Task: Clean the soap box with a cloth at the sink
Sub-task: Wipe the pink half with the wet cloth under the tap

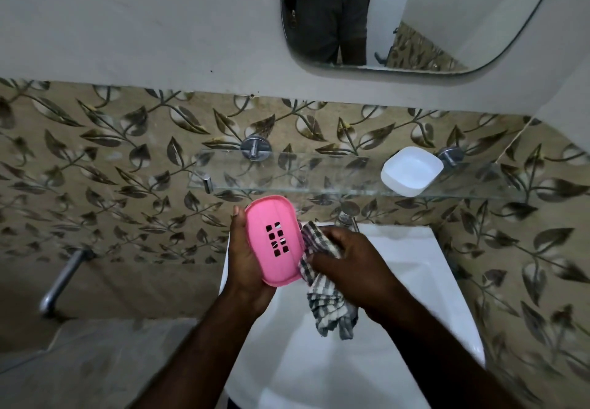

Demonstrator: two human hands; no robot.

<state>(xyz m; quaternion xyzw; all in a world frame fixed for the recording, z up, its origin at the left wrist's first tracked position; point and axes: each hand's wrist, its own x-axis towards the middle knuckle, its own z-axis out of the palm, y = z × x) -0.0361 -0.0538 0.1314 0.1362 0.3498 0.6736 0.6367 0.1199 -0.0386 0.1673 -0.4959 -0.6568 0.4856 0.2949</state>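
– So where is the pink soap box (274,241)?

– It is up over the white sink (415,281), in the person's left hand (245,268). That hand grips it from the nine o'clock side and from under it. The flat face with the little square holes points at the camera.

– And the other hand?

– The right hand (348,265) is at three o'clock from the box. Its fingers are curled tight round a grey and white checked cloth (325,300). The top of the cloth touches the box's right edge. The rest hangs down toward six o'clock, over the sink.

– What else is near?

– A white tub (412,171) sits on a glass shelf (287,169), at about two o'clock from the box. A shiny tap (346,217) pokes out just past the cloth at twelve o'clock. A mirror (447,25) hangs high on the wall.
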